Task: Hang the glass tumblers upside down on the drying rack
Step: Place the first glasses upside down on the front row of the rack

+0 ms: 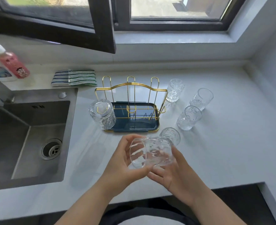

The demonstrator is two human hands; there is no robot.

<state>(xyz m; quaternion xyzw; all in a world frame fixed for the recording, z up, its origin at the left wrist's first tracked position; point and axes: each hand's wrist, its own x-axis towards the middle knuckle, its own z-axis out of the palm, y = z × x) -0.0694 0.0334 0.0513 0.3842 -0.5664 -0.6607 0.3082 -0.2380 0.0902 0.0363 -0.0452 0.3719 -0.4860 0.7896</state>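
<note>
- held tumbler (150,153): clear patterned glass, tipped on its side above the white countertop (215,143), mouth turned left, in front of the drying rack.
- left hand (126,161): fingers curled around the rim end, thumb at the near side, wrapped on the glass.
- right hand (174,172): cupped under and around the base end, fingers pressed to the glass wall.
- drying rack (130,101): gold wire frame with upright loops, set on a dark blue tray (151,125), just right of the sink (28,135).
- hung tumbler (102,113): upside down over the near left loop, base up.
- standing tumblers, upright, right of the rack: one beside the rack's far corner (174,90), one farther right (201,99), one nearer (188,117), one just behind the held glass (170,135).
- striped cloths (74,77): folded, behind the rack's left side.
- bottles (7,64): at the far left edge, blurred.
</note>
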